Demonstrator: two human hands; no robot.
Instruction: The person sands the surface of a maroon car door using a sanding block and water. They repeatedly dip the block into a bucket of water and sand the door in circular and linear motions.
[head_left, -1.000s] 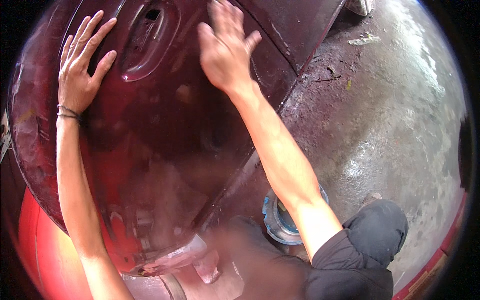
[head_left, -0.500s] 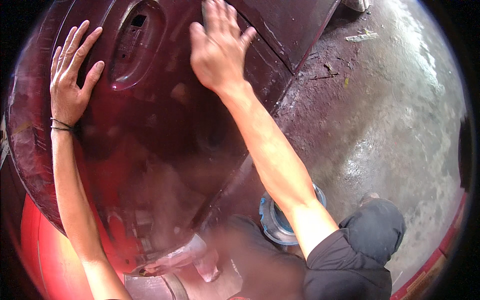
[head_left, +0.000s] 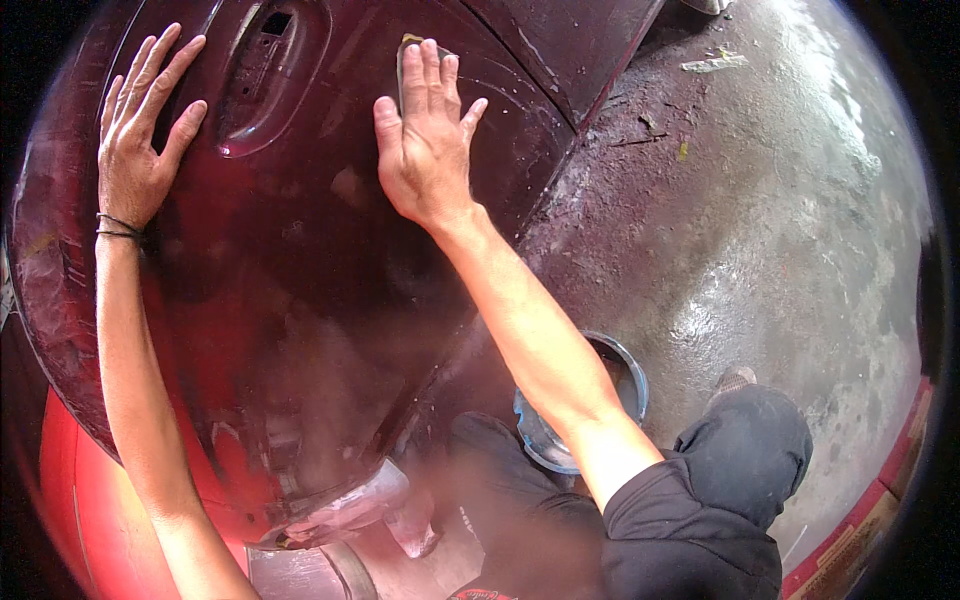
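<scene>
1. At far left, a smooth, bright red curved surface [head_left: 85,490] is seen below the edge of a glossy, dark maroon metal car panel [head_left: 290,230], by which much of the view is filled.
2. The bare left hand [head_left: 138,150], with a thin black cord worn at the wrist, is laid flat on the maroon panel, its fingers stretched and its thumb spread wide.
3. Right of that thumb, a long oval recess [head_left: 262,100] pierced by a dark square hole is set into the panel.
4. A thin, dark flat pad [head_left: 402,68] with a yellowish corner is held against the panel beneath the bare right hand [head_left: 428,150]; most of it is hidden by the straight fingers.
5. A round, blue-rimmed container [head_left: 538,440] is partly covered by the right forearm.
6. At right, a pale flat scrap [head_left: 714,63] and a bent leg in black trousers [head_left: 745,455] are shown against a rough grey concrete floor [head_left: 790,260].
</scene>
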